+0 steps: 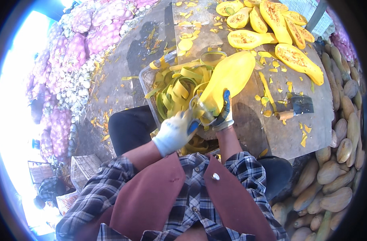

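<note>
Grey-brown floor [123, 90], darker in patches; glaring white daylight [15, 108] along left.

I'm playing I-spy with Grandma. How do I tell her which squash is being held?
Find the tub heaped with curly peelings. At its right side, the right hand holds the squash. Its upper side is smooth, plain yellow, unlike the cut ones beyond, with seedy middles.

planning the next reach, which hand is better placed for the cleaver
Probably the right hand: it is nearer the cleaver, whose wooden handle points toward it, though it is holding the yellow squash.
</note>
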{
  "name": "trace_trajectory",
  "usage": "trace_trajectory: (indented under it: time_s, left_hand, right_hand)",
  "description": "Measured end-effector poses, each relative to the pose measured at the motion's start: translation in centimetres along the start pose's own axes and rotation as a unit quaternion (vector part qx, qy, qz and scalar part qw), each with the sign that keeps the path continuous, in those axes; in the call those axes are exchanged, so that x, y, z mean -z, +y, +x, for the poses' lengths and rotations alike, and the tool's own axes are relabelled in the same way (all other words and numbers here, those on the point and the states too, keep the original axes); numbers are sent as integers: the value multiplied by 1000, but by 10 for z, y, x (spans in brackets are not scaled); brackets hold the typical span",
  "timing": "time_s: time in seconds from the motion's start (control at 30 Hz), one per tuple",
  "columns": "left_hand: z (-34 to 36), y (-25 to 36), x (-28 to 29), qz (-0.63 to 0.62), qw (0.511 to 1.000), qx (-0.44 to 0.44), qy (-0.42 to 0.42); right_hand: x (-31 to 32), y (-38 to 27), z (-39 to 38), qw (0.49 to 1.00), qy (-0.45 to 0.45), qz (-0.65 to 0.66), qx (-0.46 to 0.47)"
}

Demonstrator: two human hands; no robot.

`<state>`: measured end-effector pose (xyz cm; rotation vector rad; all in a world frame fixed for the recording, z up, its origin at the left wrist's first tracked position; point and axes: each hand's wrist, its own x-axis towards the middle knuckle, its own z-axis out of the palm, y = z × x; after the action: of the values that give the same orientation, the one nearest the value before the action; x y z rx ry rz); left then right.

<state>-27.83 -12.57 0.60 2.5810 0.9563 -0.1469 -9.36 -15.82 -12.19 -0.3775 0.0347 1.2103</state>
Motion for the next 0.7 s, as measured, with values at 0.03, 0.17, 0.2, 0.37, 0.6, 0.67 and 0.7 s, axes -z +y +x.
trace_trajectory:
  time_s: [0.03, 0.17, 0.2, 0.37, 0.6, 0.67, 0.7]
  left_hand:
    - [17, 2, -3, 4, 1000, -4, 10]
    - [-4, -5, -22, 18, 999, 20, -41]
    - [-21, -14, -31, 24, 997, 27, -72]
    - [-27, -27, -17, -84, 996, -6, 42]
    - [-2, -3, -10, -68, 997, -21, 0]
    - [-32, -33, -51, -78, 995, -18, -51]
    - [-35, -40, -50, -96, 995, -24, -27]
  right_hand:
    - [-7, 4, -1, 1000, 14, 7, 13]
    - [-24, -4, -8, 999, -13, -14, 32]
    - [-26, -5, -9, 999, -27, 18, 12]
    - [-24, -9, -11, 998, -46, 26, 27]
    - [-19, -12, -2, 998, -27, 38, 32]
    - [-25, -14, -1, 992, -48, 116, 2]
    - [-24, -15, 1, 987, -64, 147, -4]
